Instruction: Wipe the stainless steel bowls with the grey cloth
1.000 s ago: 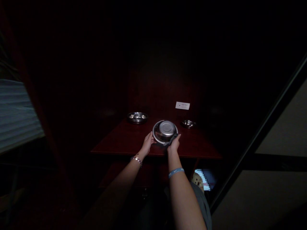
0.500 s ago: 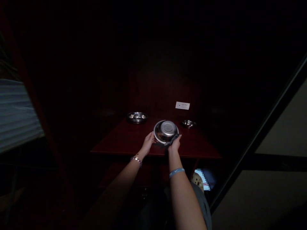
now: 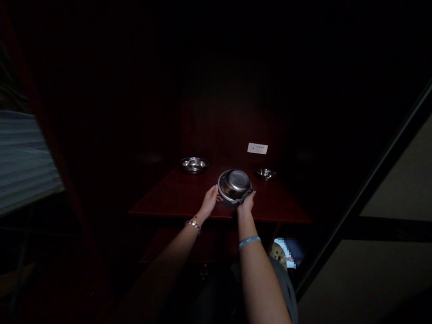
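A shiny metal bowl [image 3: 236, 182] is held tilted above the dark red shelf [image 3: 168, 198], its underside towards me. My left hand [image 3: 210, 200] grips its rim at the left, thumb on the near side. At the lower right, my right hand [image 3: 247, 202] is closed on a dark grey cloth [image 3: 242, 198] that lies against the bowl's rim. Most of the right fingers are hidden behind the cloth and bowl. Metal dishes [image 3: 193, 165] stand at the back left of the shelf, and a smaller metal bowl [image 3: 265, 174] stands at the right.
A white wall socket [image 3: 257, 148] is on the back panel. Dark side panels flank the shelf. Below the shelf's right part a beige perforated shoe [image 3: 278, 254] shows. Pale ridged material [image 3: 27, 157] is at the far left.
The bowl has turned and tilted slightly between my hands, with the cloth shifting a little along its rim. Both hands stay in nearly the same place.
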{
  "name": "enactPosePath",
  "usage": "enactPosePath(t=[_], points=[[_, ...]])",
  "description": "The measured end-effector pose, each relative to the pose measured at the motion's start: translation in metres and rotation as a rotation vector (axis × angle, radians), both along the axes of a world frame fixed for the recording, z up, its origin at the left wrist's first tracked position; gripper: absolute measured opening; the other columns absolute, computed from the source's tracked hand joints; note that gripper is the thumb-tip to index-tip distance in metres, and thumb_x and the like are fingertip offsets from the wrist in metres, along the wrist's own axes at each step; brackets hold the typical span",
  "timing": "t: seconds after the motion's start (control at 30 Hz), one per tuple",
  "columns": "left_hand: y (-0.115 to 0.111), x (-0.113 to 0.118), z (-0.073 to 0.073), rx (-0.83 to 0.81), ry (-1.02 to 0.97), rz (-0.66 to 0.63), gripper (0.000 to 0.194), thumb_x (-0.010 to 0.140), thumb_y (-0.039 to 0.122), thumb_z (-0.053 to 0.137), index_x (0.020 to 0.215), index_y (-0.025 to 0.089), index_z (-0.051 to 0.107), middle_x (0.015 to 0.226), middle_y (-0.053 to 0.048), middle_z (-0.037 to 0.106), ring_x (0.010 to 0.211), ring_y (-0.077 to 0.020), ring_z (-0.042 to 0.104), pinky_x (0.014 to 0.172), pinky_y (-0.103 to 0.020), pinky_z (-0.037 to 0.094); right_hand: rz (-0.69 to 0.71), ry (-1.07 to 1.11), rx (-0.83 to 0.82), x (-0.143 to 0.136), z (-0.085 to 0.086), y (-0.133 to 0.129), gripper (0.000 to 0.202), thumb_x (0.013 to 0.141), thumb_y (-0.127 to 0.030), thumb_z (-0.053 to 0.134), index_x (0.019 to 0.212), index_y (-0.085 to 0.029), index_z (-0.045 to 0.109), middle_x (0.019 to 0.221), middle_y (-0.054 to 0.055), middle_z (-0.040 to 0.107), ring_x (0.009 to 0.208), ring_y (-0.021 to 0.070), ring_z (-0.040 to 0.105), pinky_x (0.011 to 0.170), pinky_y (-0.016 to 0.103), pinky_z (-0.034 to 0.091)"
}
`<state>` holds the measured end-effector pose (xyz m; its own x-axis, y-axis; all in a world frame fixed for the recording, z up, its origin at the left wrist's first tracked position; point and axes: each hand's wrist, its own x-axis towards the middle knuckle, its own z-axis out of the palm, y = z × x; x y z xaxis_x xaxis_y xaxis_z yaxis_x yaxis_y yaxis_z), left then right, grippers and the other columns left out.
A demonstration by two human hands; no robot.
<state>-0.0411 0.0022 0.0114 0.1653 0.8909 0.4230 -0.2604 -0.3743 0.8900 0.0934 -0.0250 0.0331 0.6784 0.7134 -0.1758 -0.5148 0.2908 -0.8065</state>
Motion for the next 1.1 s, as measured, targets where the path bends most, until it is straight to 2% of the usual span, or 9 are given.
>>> enactPosePath(t=[0.1, 0.2, 0.4, 0.53, 0.83, 1.1], points=[[-0.0010, -0.0003, 0.0016, 0.022, 0.010, 0.010, 0.043, 0.082, 0.059, 0.051, 0.084, 0.017, 0.058, 0.061, 0.001, 0.059, 0.052, -0.0091, 0.054, 0.051, -0.020, 0.041, -0.042, 0.132, -0.057, -0.0021, 0.0047, -0.0032, 0.054, 0.094, -0.051, 0.033, 0.110, -0.009, 0.064, 0.087, 0.009, 0.071, 0.078, 0.0154, 0.069, 0.066, 0.025, 0.055], [-0.0014, -0.0011, 0.0029, 0.039, 0.024, 0.030, 0.042, 0.082, 0.058, 0.052, 0.080, 0.017, 0.059, 0.059, 0.002, 0.057, 0.052, -0.0092, 0.053, 0.051, -0.020, 0.040, -0.018, 0.162, -0.039, -0.0026, 0.0071, -0.0048, 0.053, 0.094, -0.050, 0.032, 0.111, -0.010, 0.064, 0.091, 0.009, 0.072, 0.080, 0.0153, 0.069, 0.067, 0.025, 0.055], [-0.0022, -0.0030, 0.0042, 0.054, 0.043, 0.066, 0.039, 0.081, 0.055, 0.054, 0.073, 0.017, 0.059, 0.058, 0.002, 0.056, 0.052, -0.0092, 0.050, 0.050, -0.021, 0.038, -0.012, 0.149, -0.058, -0.0008, 0.0074, -0.0044, 0.057, 0.094, -0.052, 0.032, 0.115, -0.008, 0.061, 0.100, 0.012, 0.071, 0.085, 0.0157, 0.069, 0.069, 0.025, 0.055], [-0.0039, -0.0037, 0.0061, 0.045, 0.049, 0.071, 0.039, 0.080, 0.055, 0.055, 0.070, 0.017, 0.059, 0.058, 0.001, 0.056, 0.053, -0.0102, 0.049, 0.051, -0.022, 0.037, -0.037, 0.169, -0.051, -0.0005, 0.0083, -0.0052, 0.055, 0.093, -0.051, 0.035, 0.112, -0.009, 0.063, 0.097, 0.011, 0.071, 0.084, 0.0162, 0.069, 0.068, 0.025, 0.055], [-0.0030, -0.0018, 0.0051, 0.060, 0.058, 0.077, 0.038, 0.083, 0.052, 0.051, 0.069, 0.018, 0.056, 0.055, 0.002, 0.053, 0.052, -0.0108, 0.047, 0.052, -0.023, 0.035, -0.040, 0.036, -0.129, -0.0011, 0.0061, -0.0074, 0.058, 0.095, -0.051, 0.031, 0.111, -0.006, 0.064, 0.089, 0.011, 0.072, 0.084, 0.0167, 0.069, 0.067, 0.024, 0.055], [-0.0016, -0.0012, 0.0036, 0.063, 0.088, 0.095, 0.036, 0.084, 0.050, 0.050, 0.066, 0.019, 0.055, 0.055, 0.002, 0.052, 0.053, -0.0115, 0.046, 0.052, -0.024, 0.034, -0.052, 0.112, -0.118, 0.0006, 0.0061, -0.0065, 0.057, 0.093, -0.051, 0.036, 0.110, -0.005, 0.063, 0.098, 0.012, 0.071, 0.083, 0.0147, 0.069, 0.068, 0.021, 0.054]])
